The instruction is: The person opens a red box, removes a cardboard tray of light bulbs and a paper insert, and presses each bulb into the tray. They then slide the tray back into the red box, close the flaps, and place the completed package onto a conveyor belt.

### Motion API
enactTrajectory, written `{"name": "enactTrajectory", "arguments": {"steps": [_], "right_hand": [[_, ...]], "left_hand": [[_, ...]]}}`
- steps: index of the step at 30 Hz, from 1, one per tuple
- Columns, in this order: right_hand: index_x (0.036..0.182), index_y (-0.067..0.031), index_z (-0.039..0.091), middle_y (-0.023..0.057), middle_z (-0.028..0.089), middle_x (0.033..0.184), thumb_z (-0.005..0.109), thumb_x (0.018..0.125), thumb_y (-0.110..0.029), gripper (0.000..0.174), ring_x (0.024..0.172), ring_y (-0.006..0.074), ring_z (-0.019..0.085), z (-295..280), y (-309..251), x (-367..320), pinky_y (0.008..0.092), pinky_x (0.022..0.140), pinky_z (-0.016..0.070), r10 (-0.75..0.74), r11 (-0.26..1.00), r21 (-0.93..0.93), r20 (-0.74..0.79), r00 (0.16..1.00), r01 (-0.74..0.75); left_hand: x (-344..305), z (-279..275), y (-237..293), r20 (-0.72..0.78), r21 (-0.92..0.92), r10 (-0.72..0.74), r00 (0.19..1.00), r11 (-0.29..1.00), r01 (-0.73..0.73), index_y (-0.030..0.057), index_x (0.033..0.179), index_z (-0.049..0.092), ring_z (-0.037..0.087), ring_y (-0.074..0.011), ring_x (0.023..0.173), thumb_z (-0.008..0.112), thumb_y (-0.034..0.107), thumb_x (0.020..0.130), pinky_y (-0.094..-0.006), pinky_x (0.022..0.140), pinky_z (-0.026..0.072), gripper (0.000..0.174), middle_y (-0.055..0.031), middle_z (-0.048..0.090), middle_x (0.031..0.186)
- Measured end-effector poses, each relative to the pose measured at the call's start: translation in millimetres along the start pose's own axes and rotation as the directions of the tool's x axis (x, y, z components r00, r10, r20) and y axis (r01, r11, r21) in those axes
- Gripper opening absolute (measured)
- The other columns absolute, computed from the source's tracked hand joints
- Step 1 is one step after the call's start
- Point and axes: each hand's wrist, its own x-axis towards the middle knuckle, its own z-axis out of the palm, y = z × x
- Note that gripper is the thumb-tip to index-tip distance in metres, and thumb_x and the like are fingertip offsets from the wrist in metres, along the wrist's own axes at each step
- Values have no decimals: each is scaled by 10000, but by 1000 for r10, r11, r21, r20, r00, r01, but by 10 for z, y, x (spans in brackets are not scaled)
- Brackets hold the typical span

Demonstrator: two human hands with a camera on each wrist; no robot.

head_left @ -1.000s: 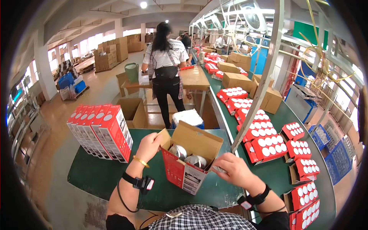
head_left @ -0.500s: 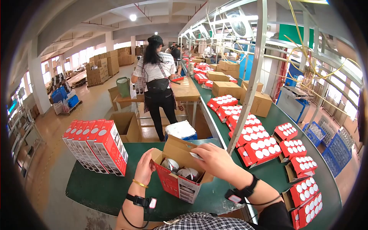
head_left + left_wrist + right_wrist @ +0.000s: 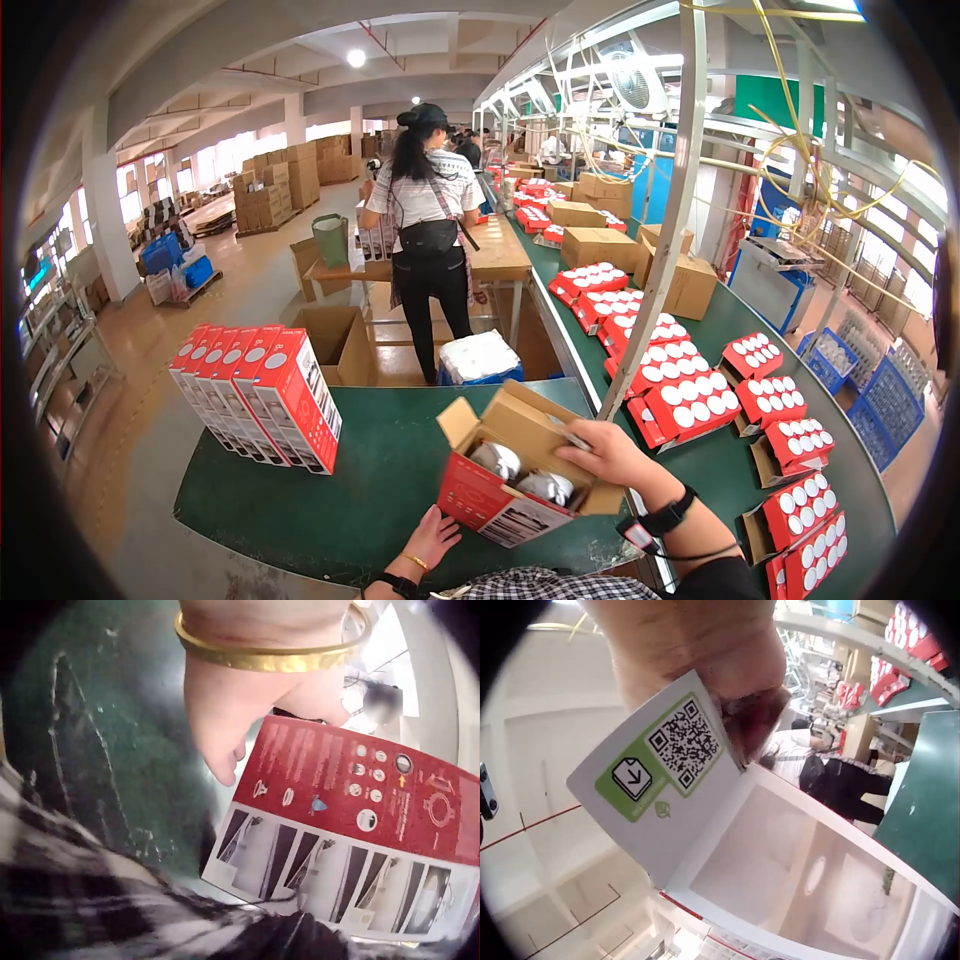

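A red and white carton (image 3: pixel 478 492) stands tilted on the green table, top flaps up, with two rounded silver items (image 3: pixel 497 460) inside. My left hand (image 3: pixel 432 538) is at its lower left side, fingers extended. In the left wrist view that hand (image 3: pixel 232 697) reaches along the printed carton (image 3: pixel 337 780), some fingers hidden. My right hand (image 3: pixel 612 456) is over the carton's right edge, pinching a small pale, see-through piece (image 3: pixel 578 441). In the right wrist view a white flap with a QR code (image 3: pixel 660 757) stands beside that hand (image 3: pixel 697 645).
A row of red cartons (image 3: pixel 300 400) stands on the table's left. Along the conveyor (image 3: pixel 700 470) at right lie red boxes with white discs (image 3: pixel 690 400). A metal post (image 3: pixel 660 260) rises between table and conveyor. Another person (image 3: pixel 430 220) stands ahead, near a white-topped blue bin (image 3: pixel 480 358).
My left hand has let go of the left flap and dropped to the carton's lower side. The right hand went in over the carton, then back right. The carton has shifted right and leans more.
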Motion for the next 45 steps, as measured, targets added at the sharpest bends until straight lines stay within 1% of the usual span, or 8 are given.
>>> {"name": "enactTrajectory", "arguments": {"steps": [4,7,14,18,22,36,40,45], "right_hand": [[1055,-23,647,133,669,896,738,882,-213,272,812,279,657,-166,160,-670,357,734,517,201,978,78,-134,970,-192],[1005,-16,641,9,643,869,725,895,-169,207,816,93,571,-187,305,-1092,286,738,483,446,872,308,-181,877,-380],[1189,7,591,66,687,1051,729,901,-145,354,919,150,666,139,779,-1958,320,836,546,762,381,877,-120,636,-292],[1304,48,549,138,680,1145,707,911,-109,452,968,191,681,792,1112,-2296,332,832,562,897,198,855,38,440,-479],[1287,-8,586,96,695,1124,697,919,-129,403,964,179,674,1302,1228,-2324,324,831,550,869,159,882,88,487,-443],[1275,58,584,136,693,1101,740,871,-190,499,904,197,676,1056,1763,-2781,349,789,550,942,137,608,165,293,-782],[1235,25,629,106,711,1025,746,845,-192,460,852,183,672,729,1712,-2907,329,781,546,934,221,529,128,334,-820],[1264,39,602,127,700,1075,731,844,-191,496,924,193,668,509,1593,-3120,341,825,537,965,163,528,89,245,-833]], "left_hand": [[237,128,-205,159,-156,-42,986,985,67,176,1533,272,347,-318,1404,518,606,966,-494,1157,297,753,-143,364,1524],[573,265,-362,333,-95,-120,935,982,160,179,1524,307,349,-263,1411,490,634,960,-487,1193,227,747,-72,395,1528],[426,475,-220,289,39,-184,939,983,181,117,1435,464,569,-283,1255,430,607,999,-523,1049,447,657,-81,562,1423],[295,260,-73,161,91,-145,976,987,131,54,1297,603,680,-219,1054,509,553,997,-404,936,537,590,-69,687,1222],[176,-42,44,-64,203,-112,992,972,123,8,1248,629,704,-211,960,545,552,982,-379,866,558,611,-89,710,1144],[-798,-1354,1074,-338,290,68,939,956,35,28,1253,611,704,-222,973,551,574,969,-391,838,568,618,-80,704,1144],[-951,-1503,1453,-359,357,194,913,932,-58,40,1270,606,697,-214,982,529,551,990,-382,854,558,587,-73,695,1170],[-1198,-1668,1878,-6,416,532,847,771,-481,47,1366,524,566,-204,1240,583,312,1007,-370,1039,461,450,-66,560,1389]]}}
